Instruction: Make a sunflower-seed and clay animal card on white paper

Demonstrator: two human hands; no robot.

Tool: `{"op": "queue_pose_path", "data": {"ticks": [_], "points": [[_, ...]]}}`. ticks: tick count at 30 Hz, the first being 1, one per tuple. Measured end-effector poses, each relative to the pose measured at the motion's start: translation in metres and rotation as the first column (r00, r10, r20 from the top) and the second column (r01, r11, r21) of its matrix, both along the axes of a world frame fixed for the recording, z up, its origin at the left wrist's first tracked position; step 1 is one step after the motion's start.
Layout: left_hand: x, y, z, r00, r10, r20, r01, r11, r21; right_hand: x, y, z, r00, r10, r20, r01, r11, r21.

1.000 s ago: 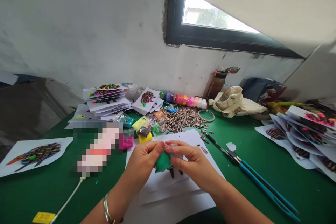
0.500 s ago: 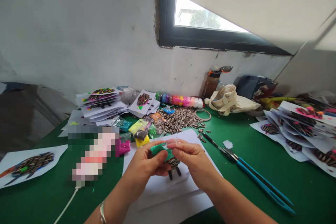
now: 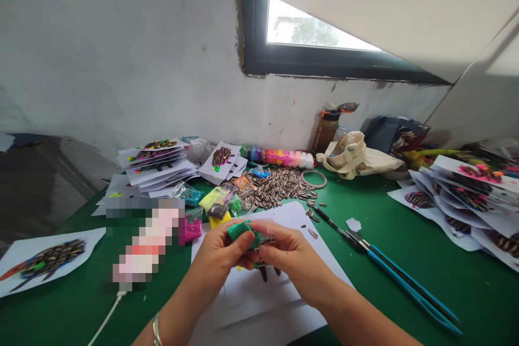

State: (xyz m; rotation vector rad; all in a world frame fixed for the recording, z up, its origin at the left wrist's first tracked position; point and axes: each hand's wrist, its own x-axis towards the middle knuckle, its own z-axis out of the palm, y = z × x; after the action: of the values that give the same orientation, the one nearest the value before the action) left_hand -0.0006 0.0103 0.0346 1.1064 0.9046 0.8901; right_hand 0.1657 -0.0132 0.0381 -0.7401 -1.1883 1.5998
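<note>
My left hand (image 3: 222, 251) is closed around a small packet of green modelling clay (image 3: 242, 232), thumb on top. Close against it, my right hand (image 3: 290, 254) pinches the clear plastic at the packet's right side. Both hands are above a stack of white paper sheets (image 3: 259, 303). Partly hidden below my fingers is a picture made of sunflower seeds, with dark legs (image 3: 263, 273) and a bit of yellow showing.
Sunflower seeds (image 3: 279, 186) lie heaped behind the sheets, near bags of coloured clay (image 3: 219, 200). Blue tweezers (image 3: 409, 281) and a black pen (image 3: 330, 219) lie to the right. Stacked seed pictures stand left (image 3: 158, 170) and right (image 3: 458, 194). A bottle (image 3: 325, 132) stands by the wall.
My right hand has shifted slightly left and down, its fingers now closer over the green packet. A few loose seeds on the paper are now visible beyond my right hand.
</note>
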Motion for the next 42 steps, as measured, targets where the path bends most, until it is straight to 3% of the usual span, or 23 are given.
{"op": "queue_pose_path", "data": {"ticks": [8,22,28,34,42], "points": [[0.002,-0.003,0.0,0.999,-0.018,0.034,0.019,0.999,-0.041,0.0,0.0,-0.009,0.989,-0.12,0.087,0.111,0.989,0.098],[0.006,-0.006,0.004,0.996,0.026,0.082,-0.015,0.99,-0.137,0.005,-0.005,-0.002,0.953,-0.07,0.296,0.011,0.98,0.197],[0.007,-0.007,0.001,0.999,0.01,0.052,-0.005,0.995,-0.095,0.0,-0.006,0.004,0.965,-0.081,0.249,0.029,0.978,0.205],[0.009,-0.01,0.003,1.0,-0.018,0.024,0.019,0.998,-0.054,-0.002,-0.009,0.001,0.951,-0.12,0.285,0.056,0.974,0.221],[0.003,-0.004,0.0,0.997,0.073,0.026,-0.071,0.995,-0.065,0.0,-0.005,-0.009,0.954,-0.164,0.251,0.104,0.966,0.235]]}}
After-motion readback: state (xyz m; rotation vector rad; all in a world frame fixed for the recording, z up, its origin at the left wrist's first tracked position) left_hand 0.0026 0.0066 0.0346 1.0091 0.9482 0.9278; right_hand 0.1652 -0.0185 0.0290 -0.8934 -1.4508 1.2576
